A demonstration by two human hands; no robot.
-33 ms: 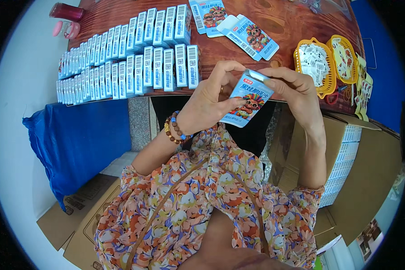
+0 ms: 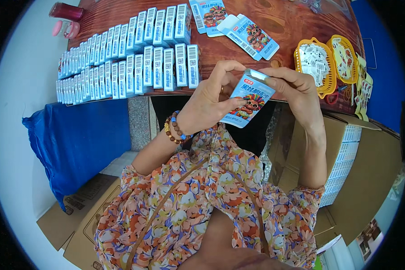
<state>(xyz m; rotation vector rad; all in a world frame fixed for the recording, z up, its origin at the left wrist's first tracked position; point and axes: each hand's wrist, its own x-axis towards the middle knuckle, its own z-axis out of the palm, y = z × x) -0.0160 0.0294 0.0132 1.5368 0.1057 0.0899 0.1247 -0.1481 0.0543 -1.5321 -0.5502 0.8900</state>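
A small light-blue carton [image 2: 248, 100] with a colourful cartoon figure on its front is held tilted in front of me, just off the table's near edge. My left hand [image 2: 213, 96] grips its left side, thumb across the front and fingers behind. At the carton's upper end, my right hand [image 2: 294, 87] pinches the top corner and flap, thumb in front and fingers over the top. The top end shows a pale flap, and its inside is hidden. Beyond it lie several flat blue cartons [image 2: 256, 38] on the table.
Two long rows of upright blue cartons [image 2: 157, 65] fill the left of the wooden table [image 2: 274, 18]. Yellow baskets [image 2: 330, 85] of small packets stand at right, beside a strip of stickers [image 2: 363, 92]. An open cardboard box [image 2: 369, 166] holds stacked cartons. Blue sheeting [image 2: 81, 144] hangs at left.
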